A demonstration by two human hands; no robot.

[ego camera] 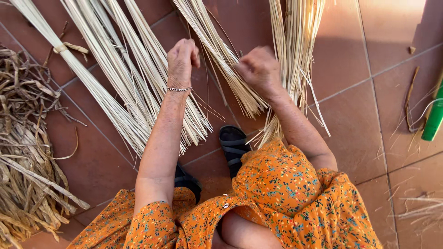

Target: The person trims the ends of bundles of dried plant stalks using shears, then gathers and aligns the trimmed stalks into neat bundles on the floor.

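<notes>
Several bundles of pale straw strips [134, 87] fan out over the red tiled floor in front of me. My left hand [182, 57], with a chain bracelet at the wrist, is curled into a fist above the middle bundle [226, 60], and a few thin strands seem to run from it. My right hand [259, 69] is blurred and closed on strips between that bundle and the right-hand bundle [295, 41]. My knees in an orange flowered dress [277, 184] fill the bottom of the view.
A heap of dried brown leaves [25, 147] lies along the left edge. A green object [434, 117] sits at the right edge, with loose strands [420, 210] below it. My black sandals [232, 145] rest on the tiles [387, 37].
</notes>
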